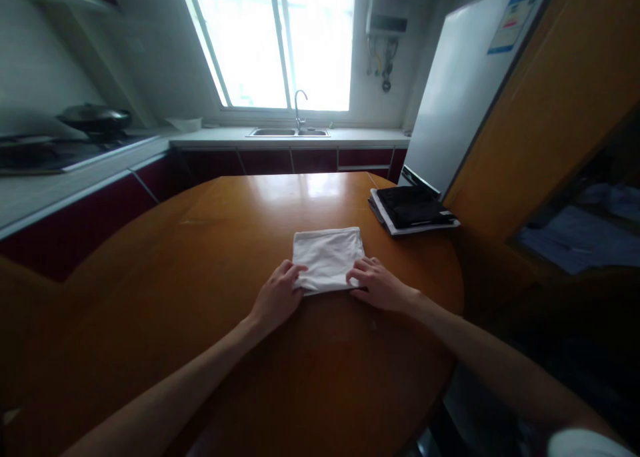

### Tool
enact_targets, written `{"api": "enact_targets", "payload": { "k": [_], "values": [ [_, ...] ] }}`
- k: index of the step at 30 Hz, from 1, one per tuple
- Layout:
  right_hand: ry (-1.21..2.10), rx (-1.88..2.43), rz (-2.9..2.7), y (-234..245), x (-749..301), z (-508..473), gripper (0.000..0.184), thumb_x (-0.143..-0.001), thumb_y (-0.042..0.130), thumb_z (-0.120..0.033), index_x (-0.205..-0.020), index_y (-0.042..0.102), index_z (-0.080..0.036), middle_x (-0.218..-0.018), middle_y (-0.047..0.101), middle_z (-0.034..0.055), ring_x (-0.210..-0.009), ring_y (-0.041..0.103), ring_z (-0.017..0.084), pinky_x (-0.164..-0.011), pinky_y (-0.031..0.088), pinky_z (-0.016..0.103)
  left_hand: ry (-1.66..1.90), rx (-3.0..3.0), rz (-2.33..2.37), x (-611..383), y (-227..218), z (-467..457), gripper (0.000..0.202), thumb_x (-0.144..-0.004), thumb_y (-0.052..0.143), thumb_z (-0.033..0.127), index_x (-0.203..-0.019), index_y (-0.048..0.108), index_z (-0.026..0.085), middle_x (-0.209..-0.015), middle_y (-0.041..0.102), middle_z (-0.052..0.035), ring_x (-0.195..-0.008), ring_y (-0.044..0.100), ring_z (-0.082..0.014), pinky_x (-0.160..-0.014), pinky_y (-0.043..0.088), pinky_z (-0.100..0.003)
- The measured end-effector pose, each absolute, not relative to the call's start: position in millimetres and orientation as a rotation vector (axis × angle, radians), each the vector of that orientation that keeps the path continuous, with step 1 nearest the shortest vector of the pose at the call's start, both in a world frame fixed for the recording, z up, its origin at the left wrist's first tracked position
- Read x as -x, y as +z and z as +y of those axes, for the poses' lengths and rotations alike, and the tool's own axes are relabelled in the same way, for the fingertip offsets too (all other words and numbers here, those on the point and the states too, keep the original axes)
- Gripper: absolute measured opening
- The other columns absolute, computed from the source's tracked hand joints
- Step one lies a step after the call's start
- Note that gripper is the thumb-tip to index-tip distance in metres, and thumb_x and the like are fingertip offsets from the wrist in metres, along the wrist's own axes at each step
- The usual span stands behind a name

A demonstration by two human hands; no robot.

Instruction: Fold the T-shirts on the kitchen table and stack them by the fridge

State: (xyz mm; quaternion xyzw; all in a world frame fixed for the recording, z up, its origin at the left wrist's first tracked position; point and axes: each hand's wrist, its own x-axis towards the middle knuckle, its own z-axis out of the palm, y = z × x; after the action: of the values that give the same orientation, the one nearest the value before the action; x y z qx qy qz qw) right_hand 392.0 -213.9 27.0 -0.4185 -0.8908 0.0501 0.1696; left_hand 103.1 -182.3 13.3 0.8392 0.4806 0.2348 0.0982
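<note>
A folded white cloth (327, 257), perhaps a garment, lies flat on the wooden table (210, 257) in front of me. My left hand (280, 289) grips its near left corner, with the fingertips on top and the thumb at the near edge. At the near right corner, my right hand (377, 283) has its fingers curled onto the fabric and its thumb low by the edge. Slight creases run across the top of the cloth. The undersides of both hands are hidden.
A stack of folded clothes, black on top (413, 205), sits at the table's right side. Beyond the table are a counter with a sink (273, 132) and, at left, a lidded pan (95, 117) on a stove. A fridge (460, 83) stands at right.
</note>
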Motion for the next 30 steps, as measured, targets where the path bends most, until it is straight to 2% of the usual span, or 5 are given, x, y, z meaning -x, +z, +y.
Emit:
{"api": "enact_targets", "payload": {
  "k": [6, 18, 24, 27, 30],
  "values": [
    [-0.005, 1.192, -2.52, 28, -400, -212, 0.014, -0.095, 0.055, -0.014, -0.101, 0.065, -0.02, -0.103, 0.063, 0.006, -0.1, 0.054, 0.021, -0.09, 0.037, 0.034, 0.675, -2.608, 1.35, -92, 16, -180, 0.044, -0.077, 0.057, 0.007, -0.117, 0.062, 0.025, -0.118, 0.057, -0.0066, -0.114, 0.057, -0.0264, -0.1, 0.05, -0.039],
    [-0.284, 1.271, -2.665, 31, -403, -230, 0.015, -0.093, 0.052, -0.01, -0.098, 0.063, -0.018, -0.102, 0.062, 0.0084, -0.097, 0.051, 0.023, -0.085, 0.037, 0.035, 0.636, -2.603, 1.075, -88, 19, -180, 0.046, -0.071, 0.043, -0.002, -0.103, 0.064, 0.023, -0.107, 0.058, -0.0044, -0.097, 0.061, -0.0178, -0.09, 0.051, -0.03],
    [-0.053, 1.358, -2.549, 45, -397, -224, 0.021, -0.098, 0.053, -0.031, -0.088, 0.068, -0.02, -0.096, 0.065, 0.0067, -0.095, 0.056, 0.021, -0.087, 0.039, 0.034, 0.532, -2.661, 1.05, -84, 30, -178, 0.021, -0.093, 0.054, 0.027, -0.107, 0.07, 0.026, -0.111, 0.066, -0.0041, -0.094, 0.065, -0.0192, -0.088, 0.053, -0.031],
    [-0.075, 1.5, -2.216, 49, -378, -202, 0.03, -0.102, 0.042, -0.03, -0.103, 0.069, -0.019, -0.109, 0.067, 0.0093, -0.105, 0.056, 0.021, -0.096, 0.04, 0.034, 0.76, -2.679, 1.143, -89, 24, -172, 0.034, -0.102, 0.042, 0.036, -0.122, 0.067, 0.025, -0.125, 0.066, -0.0081, -0.115, 0.061, -0.0231, -0.103, 0.048, -0.038],
    [-0.049, 1.587, -2.071, 39, -354, -171, 0.044, -0.102, 0.039, -0.032, -0.138, 0.055, -0.014, -0.142, 0.056, 0.0137, -0.132, 0.045, 0.023, -0.111, 0.032, 0.037, 0.612, -2.771, 1.166, -94, 11, -167, 0.051, -0.103, 0.039, 0.044, -0.148, 0.048, 0.023, -0.155, 0.045, -0.0103, -0.144, 0.039, -0.0279, -0.119, 0.032, -0.048]
  ]
}}
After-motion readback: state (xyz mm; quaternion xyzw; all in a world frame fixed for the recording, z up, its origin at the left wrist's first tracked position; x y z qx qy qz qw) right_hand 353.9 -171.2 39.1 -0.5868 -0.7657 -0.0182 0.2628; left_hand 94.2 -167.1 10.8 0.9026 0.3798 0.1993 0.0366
